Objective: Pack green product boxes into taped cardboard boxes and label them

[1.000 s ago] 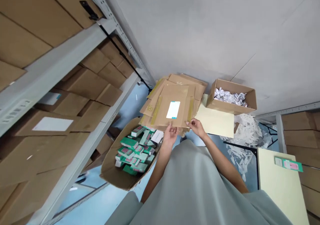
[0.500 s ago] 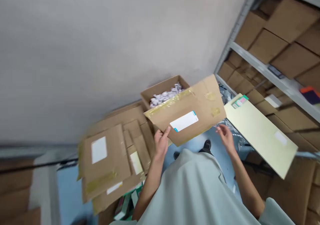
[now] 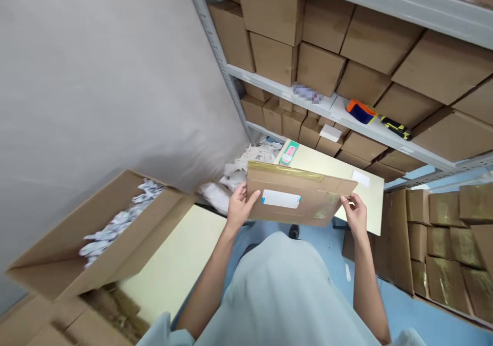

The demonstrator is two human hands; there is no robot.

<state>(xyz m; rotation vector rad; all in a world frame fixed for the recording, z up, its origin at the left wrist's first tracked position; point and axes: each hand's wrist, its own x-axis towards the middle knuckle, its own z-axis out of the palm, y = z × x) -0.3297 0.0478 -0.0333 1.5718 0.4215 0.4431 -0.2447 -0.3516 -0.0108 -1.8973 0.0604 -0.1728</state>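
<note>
I hold a flattened cardboard box (image 3: 304,202) in front of me with both hands; it has a white label and yellowed tape along its top edge. My left hand (image 3: 239,208) grips its left edge, thumb on the front. My right hand (image 3: 355,213) pinches its right edge. The flat box hangs over a pale yellow tabletop (image 3: 339,169) near the shelving.
An open carton of white paper scraps (image 3: 96,233) sits on a second pale yellow table (image 3: 173,264) at lower left. Metal shelves (image 3: 346,104) full of brown cartons fill the right. An orange tape dispenser (image 3: 361,111) lies on a shelf. A green-pink packet (image 3: 288,152) and crumpled paper (image 3: 246,164) lie nearby.
I lifted the flat box off the stack and turned right toward the shelving. My right hand, free half a second ago, has taken the box's right edge.
</note>
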